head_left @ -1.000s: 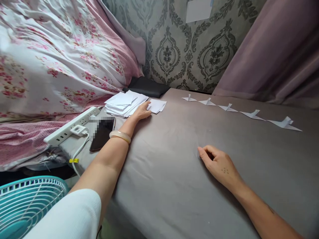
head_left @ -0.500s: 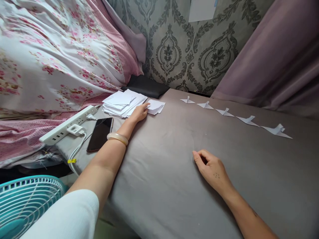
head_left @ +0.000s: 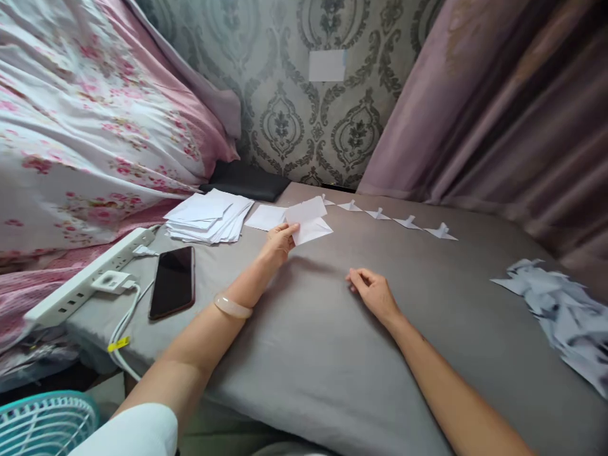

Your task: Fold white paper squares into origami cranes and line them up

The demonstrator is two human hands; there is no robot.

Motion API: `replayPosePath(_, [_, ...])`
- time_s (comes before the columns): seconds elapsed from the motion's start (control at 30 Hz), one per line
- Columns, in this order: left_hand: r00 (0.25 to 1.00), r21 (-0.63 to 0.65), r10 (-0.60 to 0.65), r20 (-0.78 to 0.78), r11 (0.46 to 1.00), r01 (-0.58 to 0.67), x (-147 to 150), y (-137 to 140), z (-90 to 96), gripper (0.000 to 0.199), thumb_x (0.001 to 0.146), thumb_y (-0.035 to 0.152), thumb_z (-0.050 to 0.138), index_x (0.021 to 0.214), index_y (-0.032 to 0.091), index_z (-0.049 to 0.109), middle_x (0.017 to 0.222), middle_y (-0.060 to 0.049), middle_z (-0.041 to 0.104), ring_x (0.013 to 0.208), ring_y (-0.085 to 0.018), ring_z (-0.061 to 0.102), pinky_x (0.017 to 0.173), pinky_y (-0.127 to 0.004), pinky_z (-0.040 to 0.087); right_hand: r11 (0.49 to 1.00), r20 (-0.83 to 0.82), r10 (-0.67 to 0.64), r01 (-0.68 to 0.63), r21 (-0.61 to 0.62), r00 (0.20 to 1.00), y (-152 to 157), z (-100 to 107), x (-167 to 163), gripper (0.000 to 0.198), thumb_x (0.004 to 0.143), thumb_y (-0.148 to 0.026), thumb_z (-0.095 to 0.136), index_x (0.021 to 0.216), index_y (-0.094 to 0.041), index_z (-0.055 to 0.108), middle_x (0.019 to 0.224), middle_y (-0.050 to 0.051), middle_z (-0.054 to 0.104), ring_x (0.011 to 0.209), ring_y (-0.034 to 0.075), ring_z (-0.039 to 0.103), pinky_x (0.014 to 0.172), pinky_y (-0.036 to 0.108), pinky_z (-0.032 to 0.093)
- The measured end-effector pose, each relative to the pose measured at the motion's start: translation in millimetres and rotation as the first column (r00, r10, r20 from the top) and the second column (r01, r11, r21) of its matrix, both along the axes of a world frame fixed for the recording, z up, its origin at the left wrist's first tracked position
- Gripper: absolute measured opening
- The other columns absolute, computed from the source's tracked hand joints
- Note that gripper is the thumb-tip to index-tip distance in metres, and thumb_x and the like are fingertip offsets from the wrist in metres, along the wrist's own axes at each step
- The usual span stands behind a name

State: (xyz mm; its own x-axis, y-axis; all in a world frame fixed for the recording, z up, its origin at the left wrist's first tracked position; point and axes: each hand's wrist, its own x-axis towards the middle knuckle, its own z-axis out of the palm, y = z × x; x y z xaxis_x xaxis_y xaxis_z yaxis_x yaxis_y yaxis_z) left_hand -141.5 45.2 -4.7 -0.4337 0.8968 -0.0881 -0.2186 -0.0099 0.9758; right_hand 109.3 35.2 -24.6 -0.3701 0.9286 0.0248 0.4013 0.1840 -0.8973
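My left hand (head_left: 278,242) pinches a white sheet of paper (head_left: 308,221) and holds it just above the grey bed surface (head_left: 332,342). A pale bangle sits on that wrist. Left of it lie a single white sheet (head_left: 266,217) and a loose stack of white paper (head_left: 209,215). My right hand (head_left: 373,291) rests on the grey surface with fingers loosely curled, holding nothing. A row of small folded paper shapes (head_left: 394,218) runs along the far side.
A black phone (head_left: 173,289) lies beside a white power strip (head_left: 90,278) with a cable. A floral quilt (head_left: 85,126) is piled at left. A heap of white paper pieces (head_left: 560,316) lies at right. A teal fan (head_left: 42,424) is at bottom left, curtains at right.
My left hand took a sheet from beside the stack and drew it back toward me, lifted. The view swung right, revealing the paper heap. My right hand stayed resting.
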Motion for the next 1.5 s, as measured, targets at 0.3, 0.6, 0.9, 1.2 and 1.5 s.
replayPosePath(0.3, [0.913, -0.200, -0.215, 0.346, 0.934, 0.296, 93.0, -37.3, -10.5, 0.016, 0.068, 0.018, 0.072, 0.083, 0.012, 0.067, 0.082, -0.012, 0.073, 0.070, -0.018, 0.070, 0.070, -0.028, 0.055, 0.949, -0.389, -0.228, 0.113, -0.295, 0.893, -7.8, 7.4, 13.8, 0.051, 0.067, -0.052, 0.072, 0.104, -0.019, 0.059, 0.102, 0.008, 0.070, 0.084, 0.020, 0.066, 0.065, 0.029, 0.053])
replayPosePath(0.6, [0.888, -0.139, -0.315, 0.334, 0.916, 0.377, 96.4, -44.9, -12.2, 0.024, 0.068, 0.026, 0.078, 0.086, 0.012, 0.070, 0.087, -0.011, 0.074, 0.077, -0.020, 0.070, 0.079, -0.032, 0.053, 0.955, -0.368, -0.238, 0.147, -0.259, 0.899, -4.0, -1.2, 13.0, 0.042, 0.065, -0.036, 0.076, 0.098, -0.016, 0.062, 0.096, 0.008, 0.072, 0.084, 0.019, 0.066, 0.070, 0.029, 0.051])
replayPosePath(0.9, [0.881, -0.129, -0.345, 0.323, 0.906, 0.402, 96.0, -48.5, -10.8, 0.032, 0.064, 0.029, 0.083, 0.086, 0.010, 0.070, 0.085, -0.009, 0.074, 0.073, -0.017, 0.068, 0.077, -0.031, 0.052, 0.914, -0.373, -0.330, 0.194, -0.356, 0.867, -8.5, 8.7, 14.8, 0.040, 0.064, -0.048, 0.075, 0.085, -0.015, 0.066, 0.073, 0.003, 0.071, 0.062, 0.014, 0.062, 0.056, 0.025, 0.048])
replayPosePath(1.2, [0.892, -0.143, -0.347, 0.290, 0.906, 0.399, 93.5, -51.3, -10.2, 0.030, 0.062, 0.031, 0.083, 0.079, 0.011, 0.069, 0.079, -0.007, 0.072, 0.070, -0.015, 0.066, 0.071, -0.027, 0.052, 0.914, -0.389, -0.363, 0.243, -0.326, 0.846, -9.2, 10.1, 26.1, 0.033, 0.067, -0.049, 0.071, 0.077, -0.017, 0.069, 0.071, 0.001, 0.067, 0.060, 0.012, 0.056, 0.052, 0.024, 0.046])
replayPosePath(1.5, [0.927, -0.290, -0.306, -0.217, 0.927, 0.238, 85.7, -53.7, -11.9, 0.025, 0.073, 0.034, 0.069, 0.083, 0.012, 0.063, 0.057, 0.001, 0.059, 0.042, -0.008, 0.048, 0.042, -0.020, 0.035, 0.946, -0.088, -0.251, 0.225, -0.232, 0.964, -16.9, 9.6, 30.9, 0.042, 0.071, -0.039, 0.066, 0.107, -0.021, 0.057, 0.060, -0.005, 0.063, 0.052, 0.013, 0.059, 0.050, 0.023, 0.043])
